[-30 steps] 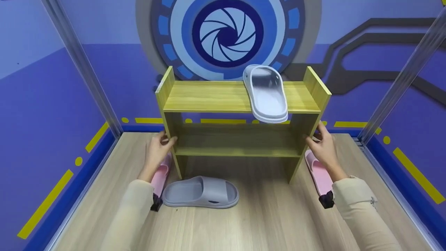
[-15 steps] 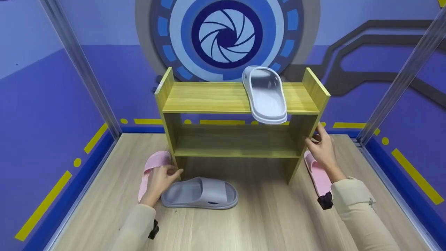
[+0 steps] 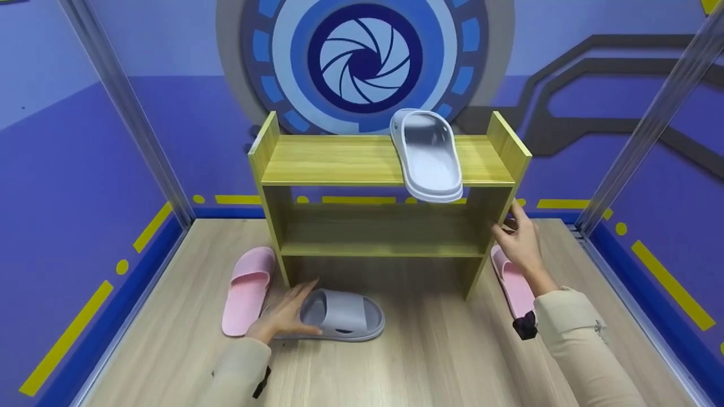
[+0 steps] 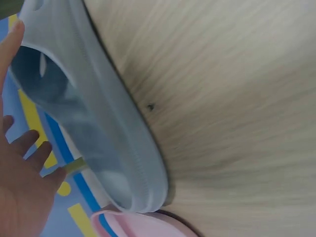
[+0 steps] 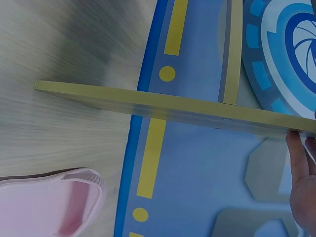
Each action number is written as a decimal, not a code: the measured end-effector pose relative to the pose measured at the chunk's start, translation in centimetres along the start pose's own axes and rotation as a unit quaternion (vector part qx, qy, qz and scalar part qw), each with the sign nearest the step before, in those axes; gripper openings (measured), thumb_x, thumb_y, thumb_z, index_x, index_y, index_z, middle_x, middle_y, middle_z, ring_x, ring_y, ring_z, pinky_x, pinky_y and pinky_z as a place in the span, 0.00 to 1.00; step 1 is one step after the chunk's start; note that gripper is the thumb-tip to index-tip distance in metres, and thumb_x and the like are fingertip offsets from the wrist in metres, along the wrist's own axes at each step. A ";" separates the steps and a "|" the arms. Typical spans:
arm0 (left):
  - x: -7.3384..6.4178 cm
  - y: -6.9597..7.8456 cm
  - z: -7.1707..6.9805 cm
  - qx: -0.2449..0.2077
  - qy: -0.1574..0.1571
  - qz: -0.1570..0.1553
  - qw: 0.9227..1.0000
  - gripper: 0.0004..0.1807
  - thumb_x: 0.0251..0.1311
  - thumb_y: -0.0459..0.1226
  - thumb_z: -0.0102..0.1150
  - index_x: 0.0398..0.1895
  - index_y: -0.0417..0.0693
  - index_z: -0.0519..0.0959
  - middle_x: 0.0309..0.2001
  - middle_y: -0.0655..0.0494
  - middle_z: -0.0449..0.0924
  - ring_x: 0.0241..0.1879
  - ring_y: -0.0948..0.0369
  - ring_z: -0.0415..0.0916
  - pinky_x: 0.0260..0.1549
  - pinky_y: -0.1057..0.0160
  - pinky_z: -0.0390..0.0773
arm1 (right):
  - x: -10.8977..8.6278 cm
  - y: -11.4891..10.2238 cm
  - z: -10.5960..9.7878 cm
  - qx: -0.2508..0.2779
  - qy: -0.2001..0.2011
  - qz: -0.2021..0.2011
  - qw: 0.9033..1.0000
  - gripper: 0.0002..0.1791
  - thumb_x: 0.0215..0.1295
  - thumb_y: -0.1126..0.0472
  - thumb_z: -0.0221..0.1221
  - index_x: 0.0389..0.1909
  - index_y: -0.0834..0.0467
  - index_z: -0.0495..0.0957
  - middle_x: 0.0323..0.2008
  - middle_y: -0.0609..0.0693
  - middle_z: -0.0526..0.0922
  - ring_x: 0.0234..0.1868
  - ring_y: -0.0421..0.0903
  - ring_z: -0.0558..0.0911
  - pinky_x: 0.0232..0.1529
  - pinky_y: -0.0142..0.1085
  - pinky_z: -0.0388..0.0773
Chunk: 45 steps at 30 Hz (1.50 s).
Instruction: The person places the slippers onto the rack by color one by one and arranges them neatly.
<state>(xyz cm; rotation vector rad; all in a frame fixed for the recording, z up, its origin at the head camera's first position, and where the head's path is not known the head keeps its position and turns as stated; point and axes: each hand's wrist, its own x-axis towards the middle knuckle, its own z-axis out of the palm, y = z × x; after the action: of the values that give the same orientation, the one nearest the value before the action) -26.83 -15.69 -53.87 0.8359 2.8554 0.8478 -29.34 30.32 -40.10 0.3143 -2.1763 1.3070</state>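
Observation:
My left hand (image 3: 287, 315) spreads its thumb and fingers over the heel end of a grey slipper (image 3: 346, 312), which lies sideways on the wooden floor before a shoe rack (image 3: 334, 161). In the left wrist view the fingers are apart beside the slipper (image 4: 106, 128). My right hand (image 3: 521, 243) grips the rack's right side panel, thumb at its front edge and fingers along the outer face; the right wrist view shows fingertips against the panel (image 5: 173, 106). Another grey slipper (image 3: 431, 158) rests on the top shelf, right of centre, its end jutting past the front edge.
One pink slipper (image 3: 246, 297) lies left of the rack, another (image 3: 513, 282) right of it, partly behind the right arm. Blue printed walls (image 3: 175, 118) and metal corner posts (image 3: 127, 107) enclose the wooden surface (image 3: 418, 345).
My left hand has let go of the rack's left panel and come down and right to the grey slipper, uncovering the left pink slipper. The right hand stays on the rack.

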 end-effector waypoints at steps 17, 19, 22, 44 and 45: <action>0.5 -0.5 1.2 0.043 -0.015 -0.023 0.999 0.59 0.29 0.58 0.68 0.66 0.43 0.51 0.60 0.39 0.58 0.57 0.39 0.54 0.53 0.44 0.53 | -0.4 -2.5 0.0 0.009 -0.003 0.008 1.000 0.29 0.49 0.77 0.54 0.57 0.69 0.62 0.45 0.68 0.72 0.41 0.62 0.75 0.36 0.26 0.72; 0.5 -0.4 1.2 0.055 -0.018 -0.029 0.998 0.59 0.28 0.59 0.67 0.66 0.45 0.52 0.59 0.38 0.59 0.56 0.38 0.54 0.52 0.44 0.54 | -0.4 -2.6 0.0 0.004 -0.003 0.008 1.000 0.30 0.50 0.76 0.54 0.57 0.69 0.62 0.45 0.69 0.72 0.40 0.62 0.75 0.36 0.28 0.72; 0.6 -0.3 1.2 0.062 -0.026 -0.038 0.997 0.59 0.28 0.60 0.67 0.66 0.46 0.52 0.59 0.36 0.58 0.57 0.38 0.53 0.52 0.43 0.55 | -0.5 -2.6 0.0 0.002 -0.003 0.006 1.000 0.29 0.50 0.76 0.54 0.57 0.69 0.62 0.45 0.68 0.72 0.40 0.62 0.75 0.36 0.30 0.73; 0.6 0.1 0.9 0.083 -0.055 -0.007 0.995 0.55 0.28 0.53 0.71 0.60 0.34 0.57 0.57 0.33 0.59 0.57 0.39 0.54 0.51 0.41 0.53 | 0.2 1.2 0.3 0.005 0.008 0.012 1.000 0.31 0.50 0.73 0.56 0.59 0.62 0.63 0.46 0.63 0.73 0.40 0.61 0.76 0.38 0.41 0.73; 0.7 0.1 1.0 0.084 -0.050 0.001 0.995 0.55 0.28 0.53 0.71 0.60 0.34 0.57 0.56 0.33 0.60 0.56 0.39 0.55 0.51 0.41 0.54 | 0.2 1.2 0.3 0.007 0.008 0.013 1.000 0.31 0.49 0.73 0.56 0.59 0.62 0.63 0.46 0.63 0.73 0.40 0.61 0.76 0.38 0.41 0.73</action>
<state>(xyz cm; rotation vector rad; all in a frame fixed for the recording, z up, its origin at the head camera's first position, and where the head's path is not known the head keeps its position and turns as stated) -27.18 -14.81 -54.57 0.8703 2.8671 0.5534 -30.15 30.71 -40.99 0.2812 -2.1645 1.3353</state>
